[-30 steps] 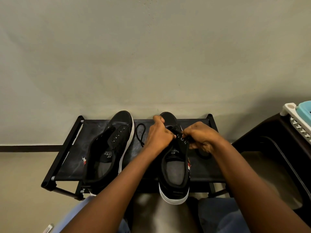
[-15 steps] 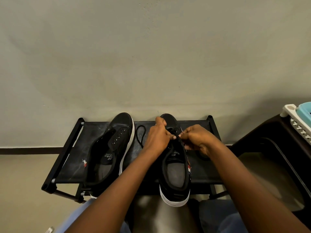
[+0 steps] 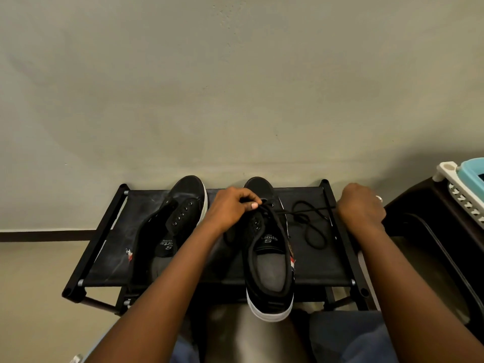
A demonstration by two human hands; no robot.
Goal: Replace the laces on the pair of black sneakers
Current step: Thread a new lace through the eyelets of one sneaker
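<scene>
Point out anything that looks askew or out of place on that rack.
The right sneaker sticks out heel-first past the front edge of the rack, over the person's lap. A black lace lies in loose loops beside it. The left sneaker sits angled, its eyelets bare.

Both forearms are bare, with no sleeves in view. The right hand (image 3: 360,205) wears a pale ring (image 3: 378,198) on one finger. Blue trousers (image 3: 348,336) cover the lap below the arms.
</scene>
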